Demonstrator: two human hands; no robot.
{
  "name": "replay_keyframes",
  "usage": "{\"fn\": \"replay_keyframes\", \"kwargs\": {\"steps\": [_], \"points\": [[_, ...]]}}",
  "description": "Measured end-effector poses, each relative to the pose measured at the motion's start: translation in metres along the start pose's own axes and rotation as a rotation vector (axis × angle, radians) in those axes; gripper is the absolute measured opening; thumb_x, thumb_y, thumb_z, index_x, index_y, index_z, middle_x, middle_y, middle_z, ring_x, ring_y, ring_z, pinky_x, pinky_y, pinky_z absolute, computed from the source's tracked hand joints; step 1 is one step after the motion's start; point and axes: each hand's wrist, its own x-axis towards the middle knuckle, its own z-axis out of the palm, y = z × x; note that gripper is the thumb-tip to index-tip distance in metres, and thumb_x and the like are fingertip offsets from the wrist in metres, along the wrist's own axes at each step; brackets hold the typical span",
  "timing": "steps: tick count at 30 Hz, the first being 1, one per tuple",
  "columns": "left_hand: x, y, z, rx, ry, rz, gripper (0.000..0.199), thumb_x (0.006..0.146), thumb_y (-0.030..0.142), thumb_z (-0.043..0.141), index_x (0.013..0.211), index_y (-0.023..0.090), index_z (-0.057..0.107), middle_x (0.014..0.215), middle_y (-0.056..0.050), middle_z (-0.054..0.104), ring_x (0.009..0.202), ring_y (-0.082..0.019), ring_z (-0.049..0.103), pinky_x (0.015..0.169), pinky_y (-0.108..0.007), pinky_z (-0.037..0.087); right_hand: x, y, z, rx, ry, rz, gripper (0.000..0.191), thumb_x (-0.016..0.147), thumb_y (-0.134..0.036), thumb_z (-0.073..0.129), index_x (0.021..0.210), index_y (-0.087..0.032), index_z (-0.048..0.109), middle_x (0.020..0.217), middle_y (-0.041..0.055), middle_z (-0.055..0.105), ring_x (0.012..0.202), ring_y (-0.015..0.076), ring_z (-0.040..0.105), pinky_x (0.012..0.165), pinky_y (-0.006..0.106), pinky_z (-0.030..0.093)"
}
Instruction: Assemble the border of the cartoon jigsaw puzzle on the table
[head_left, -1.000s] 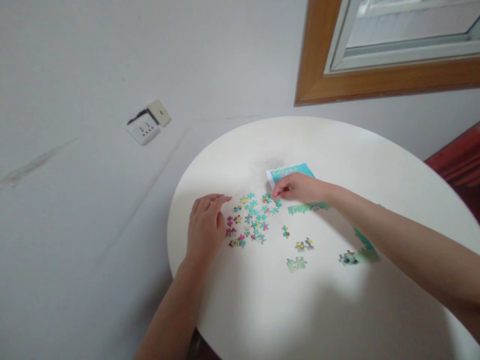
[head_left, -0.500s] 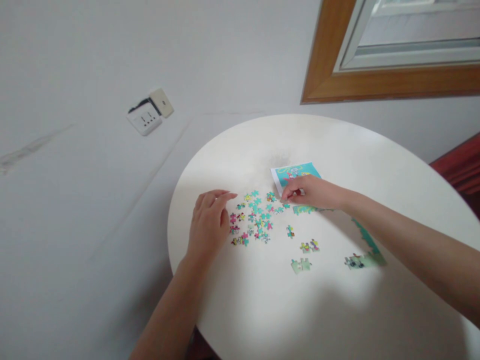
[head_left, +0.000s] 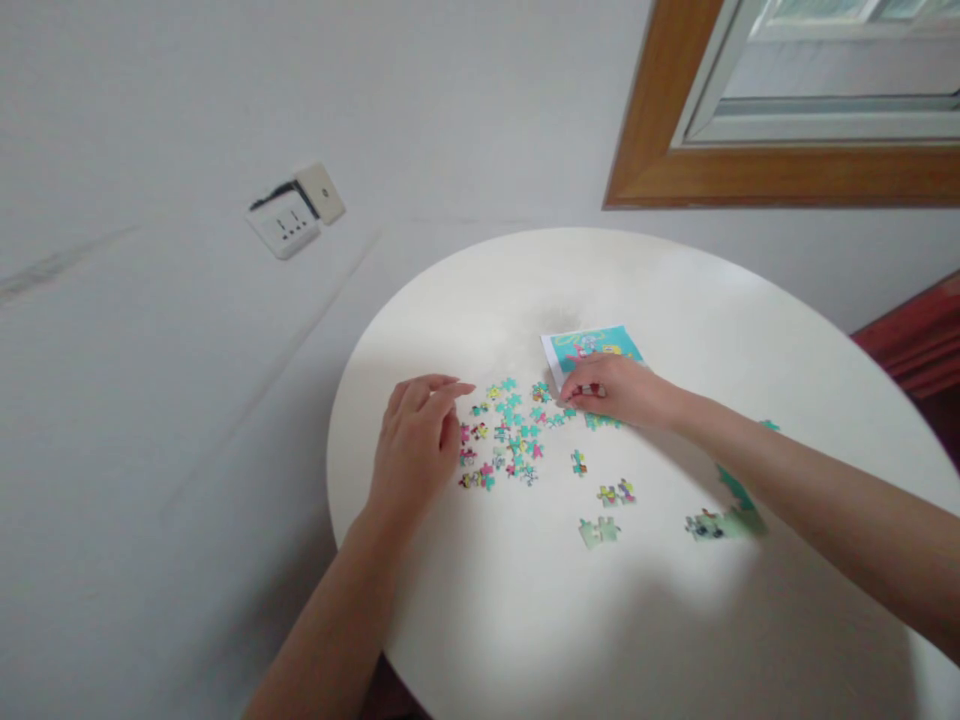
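Loose turquoise, pink and yellow puzzle pieces (head_left: pixel 514 430) lie in a cluster on the white round table (head_left: pixel 480 600). My left hand (head_left: pixel 420 430) rests at the left of the cluster, fingers apart, holding nothing. Over the lower edge of a picture card (head_left: pixel 611 342) is my right hand (head_left: pixel 615 388), its thumb and fingertips pinched together; whatever is between them is too small to make out. Joined turquoise pieces (head_left: pixel 601 421) lie just below it. My right forearm partly covers a joined green and turquoise corner strip (head_left: pixel 739 522).
Between the cluster and the corner strip lie a single piece (head_left: pixel 579 463), a yellow and purple pair (head_left: pixel 616 492) and a pale green pair (head_left: pixel 599 531). Beyond the table are a wall socket (head_left: pixel 285 225), a wood-framed window (head_left: pixel 780 178) and red cloth (head_left: pixel 919 335).
My right hand has shifted slightly left and down, still pinched. The forearm now covers less of the far end of the turquoise strip. The view has tilted slightly; my left hand has barely moved.
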Motion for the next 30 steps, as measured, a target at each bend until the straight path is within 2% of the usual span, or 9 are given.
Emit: {"fn": "replay_keyframes", "kwargs": {"steps": [7, 13, 16, 18, 24, 30], "points": [[-0.002, -0.001, 0.0, -0.008, 0.004, 0.005, 0.033, 0.092, 0.008, 0.046, 0.115, 0.018, 0.069, 0.113, -0.009, 0.066, 0.11, -0.025, 0.057, 0.102, -0.043, 0.046, -0.001, -0.005, 0.001, 0.013, 0.004, -0.044, 0.017, 0.091, -0.021, 0.059, 0.089, -0.023, 0.075, 0.079, 0.0009, 0.073, 0.076, 0.0156, 0.064, 0.102, 0.04, 0.043], [0.0, 0.0, 0.0, -0.025, -0.006, -0.019, 0.035, 0.092, 0.009, 0.044, 0.114, 0.021, 0.068, 0.113, -0.008, 0.066, 0.112, -0.024, 0.057, 0.104, -0.043, 0.045, -0.006, -0.005, -0.008, -0.043, 0.022, -0.089, 0.022, 0.094, -0.024, 0.055, 0.094, -0.02, 0.077, 0.088, 0.0061, 0.072, 0.079, 0.0171, 0.064, 0.095, 0.038, 0.047], [0.0, 0.001, 0.0, -0.032, -0.012, -0.027, 0.036, 0.091, 0.009, 0.044, 0.115, 0.022, 0.068, 0.114, -0.008, 0.066, 0.112, -0.024, 0.057, 0.103, -0.043, 0.045, -0.011, -0.003, -0.012, -0.112, -0.025, -0.148, 0.024, 0.094, -0.021, 0.054, 0.1, -0.022, 0.078, 0.093, 0.008, 0.071, 0.09, 0.0204, 0.065, 0.092, 0.038, 0.048], [-0.001, 0.001, -0.001, -0.033, -0.015, -0.035, 0.036, 0.09, 0.009, 0.044, 0.114, 0.022, 0.068, 0.114, -0.008, 0.066, 0.112, -0.024, 0.057, 0.103, -0.043, 0.046, -0.017, -0.003, -0.012, -0.193, -0.064, -0.173, 0.024, 0.094, -0.021, 0.055, 0.103, -0.023, 0.077, 0.1, 0.0092, 0.07, 0.098, 0.023, 0.064, 0.095, 0.042, 0.046], [0.0, 0.0, -0.001, -0.035, -0.019, -0.019, 0.036, 0.091, 0.008, 0.044, 0.114, 0.02, 0.069, 0.113, -0.009, 0.066, 0.112, -0.025, 0.057, 0.104, -0.045, 0.046, -0.031, -0.01, -0.006, -0.409, -0.052, -0.139, 0.03, 0.097, -0.03, 0.053, 0.12, -0.025, 0.072, 0.135, 0.0123, 0.062, 0.126, 0.0331, 0.05, 0.104, 0.052, 0.037], [0.0, 0.0, 0.0, -0.021, -0.016, -0.019, 0.036, 0.09, 0.007, 0.045, 0.114, 0.02, 0.069, 0.112, -0.008, 0.066, 0.111, -0.024, 0.057, 0.103, -0.043, 0.046, -0.022, -0.018, 0.0, -0.419, -0.037, -0.134, 0.032, 0.101, -0.031, 0.047, 0.12, -0.027, 0.073, 0.135, 0.0095, 0.063, 0.121, 0.0323, 0.051, 0.1, 0.049, 0.037]]}}
